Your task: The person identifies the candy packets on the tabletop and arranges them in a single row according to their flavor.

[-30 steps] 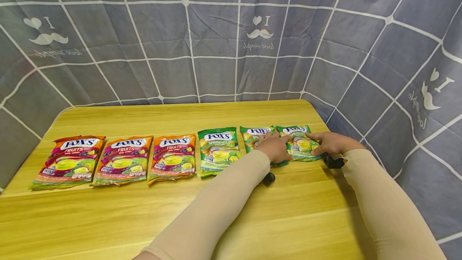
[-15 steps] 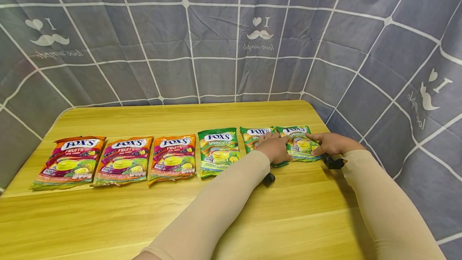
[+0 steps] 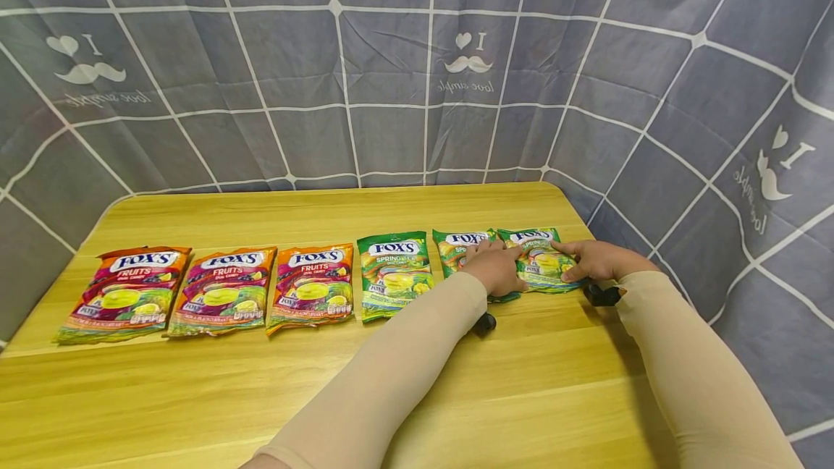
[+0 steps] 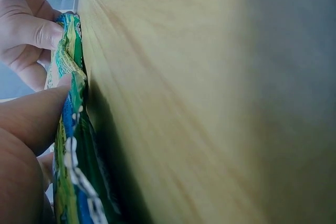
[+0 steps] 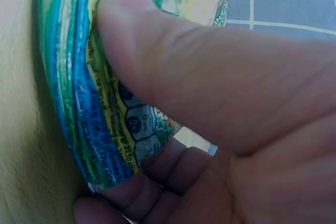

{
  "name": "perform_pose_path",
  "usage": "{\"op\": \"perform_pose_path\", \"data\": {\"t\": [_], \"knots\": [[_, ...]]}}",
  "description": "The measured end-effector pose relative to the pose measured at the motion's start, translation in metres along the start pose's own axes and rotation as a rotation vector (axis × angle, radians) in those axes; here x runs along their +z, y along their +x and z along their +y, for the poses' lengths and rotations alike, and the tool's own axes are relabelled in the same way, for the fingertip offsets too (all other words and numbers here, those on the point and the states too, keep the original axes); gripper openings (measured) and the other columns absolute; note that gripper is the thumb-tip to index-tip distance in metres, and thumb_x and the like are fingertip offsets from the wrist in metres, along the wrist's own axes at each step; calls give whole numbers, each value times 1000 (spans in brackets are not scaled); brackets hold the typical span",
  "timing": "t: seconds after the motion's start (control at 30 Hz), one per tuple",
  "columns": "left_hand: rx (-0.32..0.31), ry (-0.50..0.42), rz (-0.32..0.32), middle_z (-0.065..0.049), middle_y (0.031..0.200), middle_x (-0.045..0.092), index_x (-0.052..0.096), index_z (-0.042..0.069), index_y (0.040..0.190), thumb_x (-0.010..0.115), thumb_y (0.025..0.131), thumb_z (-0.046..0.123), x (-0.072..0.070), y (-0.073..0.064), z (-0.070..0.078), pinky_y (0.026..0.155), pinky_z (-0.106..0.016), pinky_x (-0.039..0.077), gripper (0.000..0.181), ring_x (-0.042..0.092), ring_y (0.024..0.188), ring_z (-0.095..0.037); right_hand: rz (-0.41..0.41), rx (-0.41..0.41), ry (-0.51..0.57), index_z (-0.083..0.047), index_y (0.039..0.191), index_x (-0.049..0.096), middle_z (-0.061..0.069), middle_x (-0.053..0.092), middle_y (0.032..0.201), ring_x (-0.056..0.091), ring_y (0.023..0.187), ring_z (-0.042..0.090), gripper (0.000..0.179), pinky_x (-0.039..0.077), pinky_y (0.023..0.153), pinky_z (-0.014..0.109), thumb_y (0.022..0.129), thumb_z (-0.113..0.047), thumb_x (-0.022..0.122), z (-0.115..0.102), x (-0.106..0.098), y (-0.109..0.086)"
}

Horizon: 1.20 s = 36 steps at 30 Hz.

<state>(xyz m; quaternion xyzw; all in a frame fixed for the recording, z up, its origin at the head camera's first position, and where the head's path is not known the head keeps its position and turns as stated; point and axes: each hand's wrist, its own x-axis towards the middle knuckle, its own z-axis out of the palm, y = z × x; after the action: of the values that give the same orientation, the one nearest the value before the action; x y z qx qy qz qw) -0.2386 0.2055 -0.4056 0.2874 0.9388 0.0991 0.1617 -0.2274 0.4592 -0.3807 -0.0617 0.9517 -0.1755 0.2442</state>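
Two green candy bags marked FOX'S Spring Tea lie side by side at the right end of a row. My left hand (image 3: 496, 268) lies over the left one of these, a green candy bag (image 3: 449, 246), hiding much of its front. Its index finger reaches toward the rightmost candy bag (image 3: 544, 260), and its thumb (image 4: 39, 114) presses near where the two bags meet. At that bag's right side, my right hand (image 3: 602, 259) grips the edge, thumb (image 5: 126, 30) on the front and fingers (image 5: 173, 177) curled at the side.
Left of my hands lies another green candy bag (image 3: 396, 273). Beyond it are three orange-and-purple Fruits candy bags, the nearest candy bag (image 3: 311, 284) among them. They all rest on a wooden table (image 3: 195, 396). A grey checked curtain (image 3: 384, 136) encloses its back and sides.
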Motion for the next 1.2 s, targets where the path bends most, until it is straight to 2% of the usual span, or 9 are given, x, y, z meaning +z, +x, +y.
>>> {"op": "perform_pose_path", "data": {"t": [0.47,0.67,0.93,1.07,1.2], "knots": [[-3,-5,-5,5,176,23,23,46,166,61,98,66,0,0,0,131,-50,19,81,15,165,-26,-3,8,-27,-4,164,28,43,38,156,42,142,60,90,41,113,67,95,-32,79,-3,-1,-2],[4,-4,-16,4,176,22,22,46,166,60,98,66,-2,0,0,131,-49,19,81,14,165,-27,5,9,-83,-3,163,31,42,41,154,44,140,59,87,41,112,68,95,-31,79,-8,-3,-3],[-5,25,-17,4,175,26,24,46,166,60,98,68,-7,1,-3,129,-50,23,80,21,163,-26,20,19,-152,-2,162,35,41,43,154,46,140,58,86,40,113,68,92,-26,81,-21,-7,2],[30,33,-5,2,173,29,28,44,166,62,98,66,-8,7,-8,128,-50,25,79,26,160,-26,23,47,-159,-1,162,35,39,43,155,46,140,56,88,42,112,67,91,-24,81,-26,-6,3],[121,-10,20,-3,172,30,30,35,167,64,101,57,-17,5,-19,128,-51,28,78,28,160,-25,28,69,-179,0,164,30,40,43,155,45,141,56,92,42,112,67,91,-27,80,-31,-6,1]]}}
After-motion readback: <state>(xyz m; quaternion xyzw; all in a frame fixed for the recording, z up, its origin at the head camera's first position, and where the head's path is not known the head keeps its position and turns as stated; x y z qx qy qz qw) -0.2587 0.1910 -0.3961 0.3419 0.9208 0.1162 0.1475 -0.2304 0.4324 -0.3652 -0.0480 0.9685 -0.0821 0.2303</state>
